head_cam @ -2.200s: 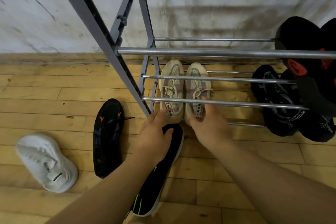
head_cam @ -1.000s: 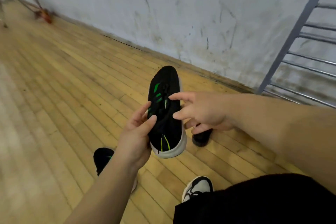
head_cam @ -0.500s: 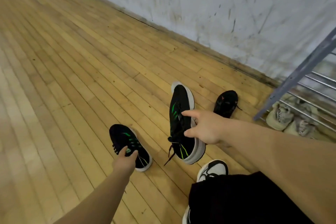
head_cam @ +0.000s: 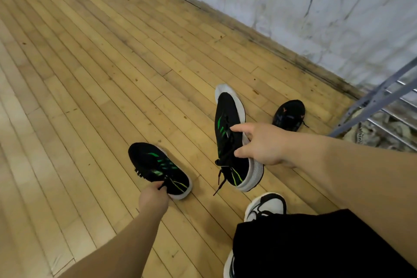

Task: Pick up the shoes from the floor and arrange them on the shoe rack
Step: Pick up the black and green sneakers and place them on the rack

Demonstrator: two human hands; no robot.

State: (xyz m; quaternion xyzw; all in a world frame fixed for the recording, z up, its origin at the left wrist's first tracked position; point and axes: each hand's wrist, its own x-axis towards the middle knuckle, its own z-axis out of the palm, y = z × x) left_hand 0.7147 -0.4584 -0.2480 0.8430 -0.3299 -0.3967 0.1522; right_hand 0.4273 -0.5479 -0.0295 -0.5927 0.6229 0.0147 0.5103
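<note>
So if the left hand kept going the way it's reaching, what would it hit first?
The left hand already meets the green-striped shoe on the floor, at its heel end. Past that shoe, only bare floor shows.

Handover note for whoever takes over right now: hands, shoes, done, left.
Right hand: holding one black-and-green sneaker off the floor, gripped at the collar, laces dangling.
Left hand: closed on the heel end of the matching sneaker, which looks to be on the floor or barely lifted.
Black-and-orange shoe: on the floor beside the shoe rack.
Done: a beige pair sits on the rack's lowest rails.
Left: lift the second sneaker, set the pair on the rack, then fetch the black-and-orange shoe. Other loose shoes may be out of view.
</note>
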